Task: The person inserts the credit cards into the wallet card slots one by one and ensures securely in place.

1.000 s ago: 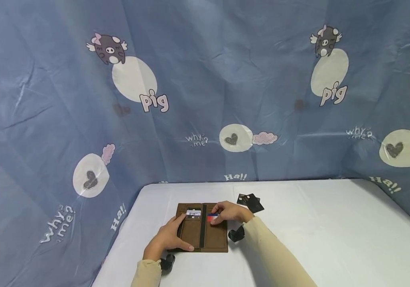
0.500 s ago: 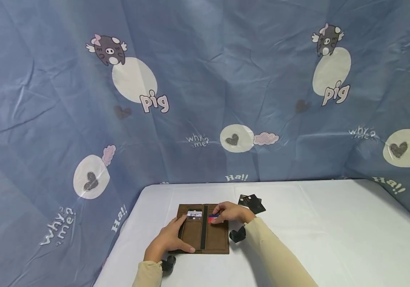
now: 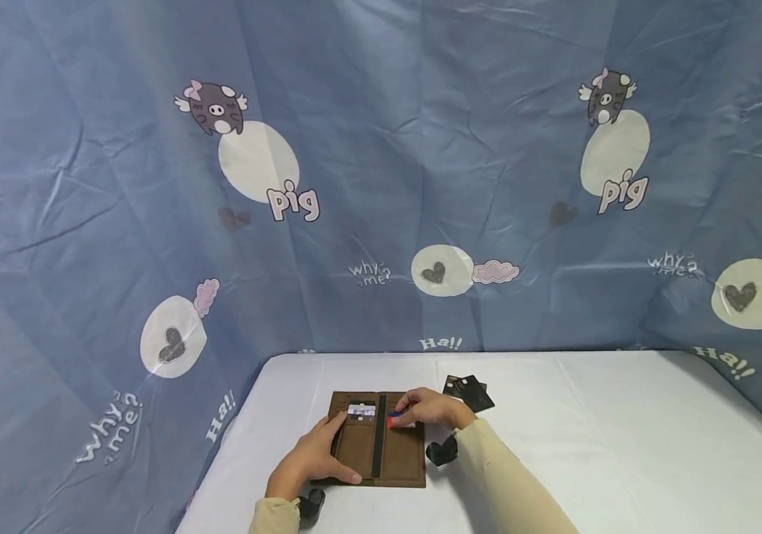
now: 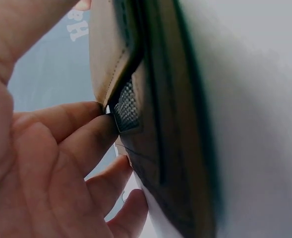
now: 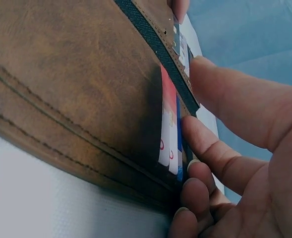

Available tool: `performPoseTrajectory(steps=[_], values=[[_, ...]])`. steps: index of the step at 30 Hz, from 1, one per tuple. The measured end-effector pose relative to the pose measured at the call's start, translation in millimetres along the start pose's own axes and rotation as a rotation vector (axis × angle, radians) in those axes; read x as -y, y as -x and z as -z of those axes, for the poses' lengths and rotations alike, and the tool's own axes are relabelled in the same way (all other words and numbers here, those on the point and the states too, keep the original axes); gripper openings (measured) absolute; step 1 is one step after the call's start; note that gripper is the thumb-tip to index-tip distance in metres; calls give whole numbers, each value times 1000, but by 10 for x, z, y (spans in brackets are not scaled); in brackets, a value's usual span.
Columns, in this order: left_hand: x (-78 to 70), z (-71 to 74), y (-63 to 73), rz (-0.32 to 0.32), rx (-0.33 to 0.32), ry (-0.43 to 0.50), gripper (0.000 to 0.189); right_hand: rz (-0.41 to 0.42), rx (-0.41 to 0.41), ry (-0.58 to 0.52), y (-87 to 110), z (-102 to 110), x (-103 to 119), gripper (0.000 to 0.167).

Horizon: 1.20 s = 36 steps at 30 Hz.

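An open brown wallet (image 3: 402,456) lies on the white table with a dark elastic strap down its middle. My left hand (image 3: 314,452) holds its left side, fingers on the left edge and thumb on the lower edge. In the left wrist view, fingertips (image 4: 108,119) touch the wallet's edge beside a pocket. My right hand (image 3: 431,409) pinches red and blue cards (image 3: 391,423) at the right side's pocket, partly hiding them. Close up, the red-and-white cards (image 5: 168,129) stick out of the pocket, one finger against their back. Other cards (image 3: 362,411) sit in the left side's slots.
Black cards (image 3: 474,393) lie overlapping on the table (image 3: 588,445), beyond the right hand. A blue patterned curtain (image 3: 354,185) hangs behind the table's far edge. Each wrist wears a small black device, such as the one at the right wrist (image 3: 442,450).
The head view has tilted up slightly, so everything sits lower in the frame. Less of the red and blue cards shows past the right fingers. The left hand keeps its place on the wallet.
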<state>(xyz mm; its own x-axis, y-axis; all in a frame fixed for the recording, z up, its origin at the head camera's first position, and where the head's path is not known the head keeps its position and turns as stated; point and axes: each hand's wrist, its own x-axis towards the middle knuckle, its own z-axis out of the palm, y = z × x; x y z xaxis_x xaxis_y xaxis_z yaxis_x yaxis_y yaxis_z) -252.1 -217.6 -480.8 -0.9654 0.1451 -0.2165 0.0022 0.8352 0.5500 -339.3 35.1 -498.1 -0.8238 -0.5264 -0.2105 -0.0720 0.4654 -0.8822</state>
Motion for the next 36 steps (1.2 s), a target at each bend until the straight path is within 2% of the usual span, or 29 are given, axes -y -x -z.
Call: performPoseTrajectory(steps=[13,19,24,26,29,33,36], values=[[31,46,-11,13,0,-20,121,19,1,12,-28,-3,52,29],[-23,32,-44,-6,-7,-11,119,32,-8,5,27,163,19,33],[-30,-46,-29,0,3,10,118,68,-11,-27,81,273,-49,39],[-25,-81,-19,0,11,19,119,88,-39,-32,103,294,-73,44],[-23,-104,-13,-6,12,25,119,128,-124,-29,122,329,-77,49],[-31,-52,-3,-7,3,19,119,157,-294,-1,112,398,-31,50],[-29,13,14,-2,-6,4,118,163,-346,-12,92,462,-4,51]])
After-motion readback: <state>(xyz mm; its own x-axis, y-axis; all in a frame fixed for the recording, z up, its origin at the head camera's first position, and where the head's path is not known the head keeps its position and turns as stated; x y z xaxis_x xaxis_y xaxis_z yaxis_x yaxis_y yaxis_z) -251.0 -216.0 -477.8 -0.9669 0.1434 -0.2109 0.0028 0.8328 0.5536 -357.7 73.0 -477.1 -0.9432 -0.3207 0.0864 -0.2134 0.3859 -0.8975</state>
